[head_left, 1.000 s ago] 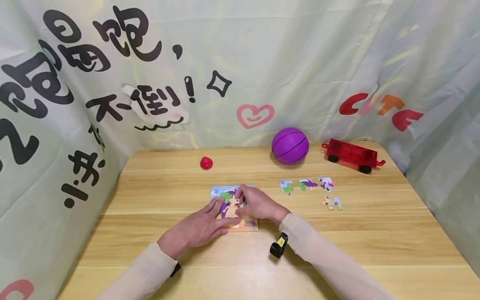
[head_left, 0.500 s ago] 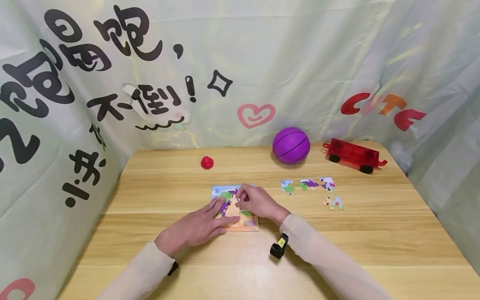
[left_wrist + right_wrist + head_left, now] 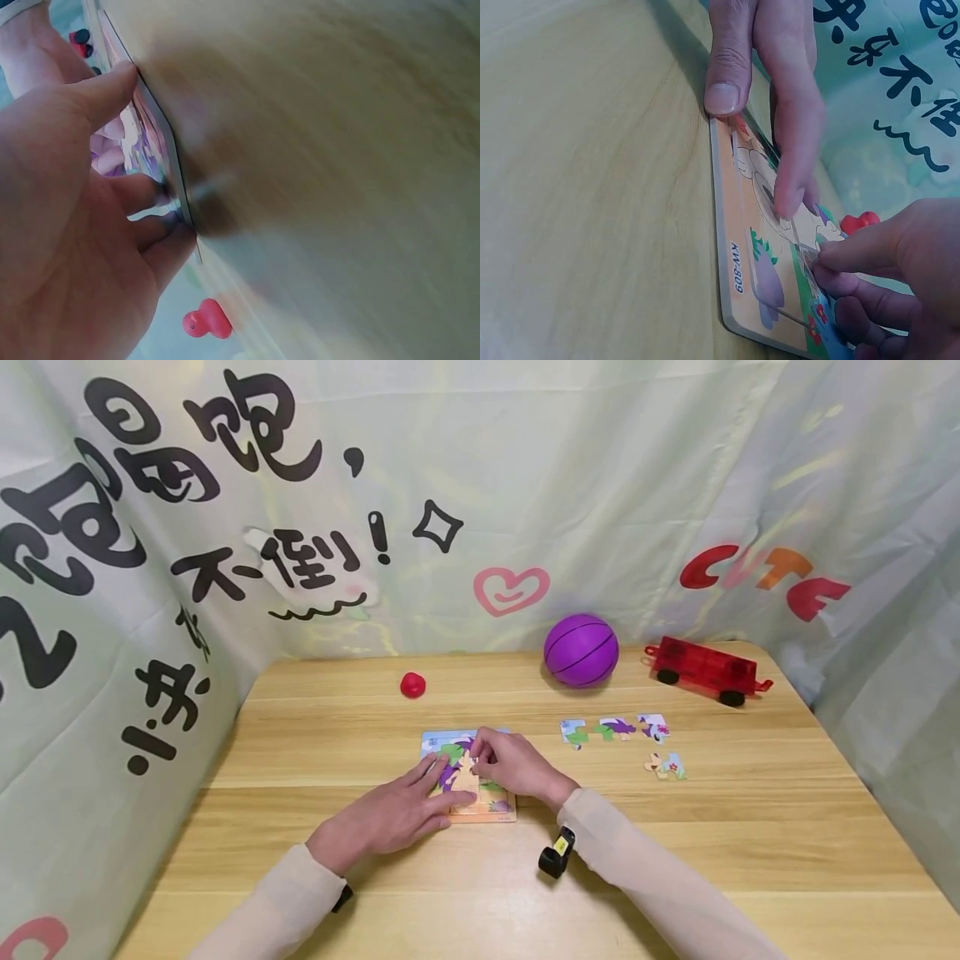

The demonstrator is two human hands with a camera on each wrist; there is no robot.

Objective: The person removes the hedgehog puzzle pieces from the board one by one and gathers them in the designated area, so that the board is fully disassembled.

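Observation:
A picture puzzle board (image 3: 487, 810) lies flat on the wooden table (image 3: 675, 843), seen edge-on as the board (image 3: 739, 262) and the board (image 3: 159, 146) in the wrist views. My left hand (image 3: 420, 802) rests on its left part with straight fingers (image 3: 795, 157), the thumb (image 3: 726, 71) against the near edge. My right hand (image 3: 506, 764) is on the board's upper right, fingers curled, and pinches a small puzzle piece (image 3: 808, 259) down at the board's surface. The left hand (image 3: 67, 195) covers much of the picture.
Several loose puzzle pieces (image 3: 615, 728) and a loose piece (image 3: 664, 766) lie right of the board. A purple ball (image 3: 581, 650) and a red toy car (image 3: 705, 671) stand at the back right, a small red toy (image 3: 412, 685) at the back. Printed cloth walls surround the table.
Both hands stay on the board. The right hand's fingers have shifted only slightly over the piece; the left forearm has drawn back a little.

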